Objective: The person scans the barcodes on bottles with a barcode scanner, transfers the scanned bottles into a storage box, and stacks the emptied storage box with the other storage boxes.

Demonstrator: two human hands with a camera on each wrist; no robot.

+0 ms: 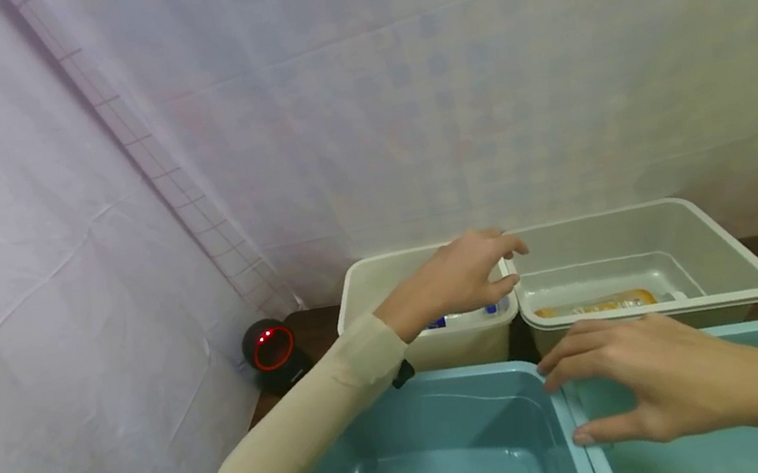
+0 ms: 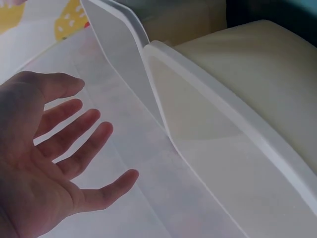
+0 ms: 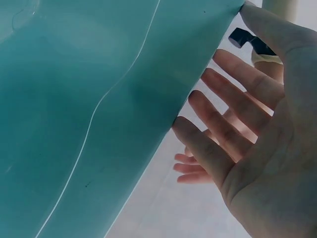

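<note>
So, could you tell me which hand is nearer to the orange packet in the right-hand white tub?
The right. The right hand hovers just in front of the tub holding the orange packet; the left hand is over the neighbouring white tub, farther off.

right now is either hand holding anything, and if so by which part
Nothing is held. The left hand hovers with fingers spread above the white bins, and the right hand is open above the teal bins.
</note>
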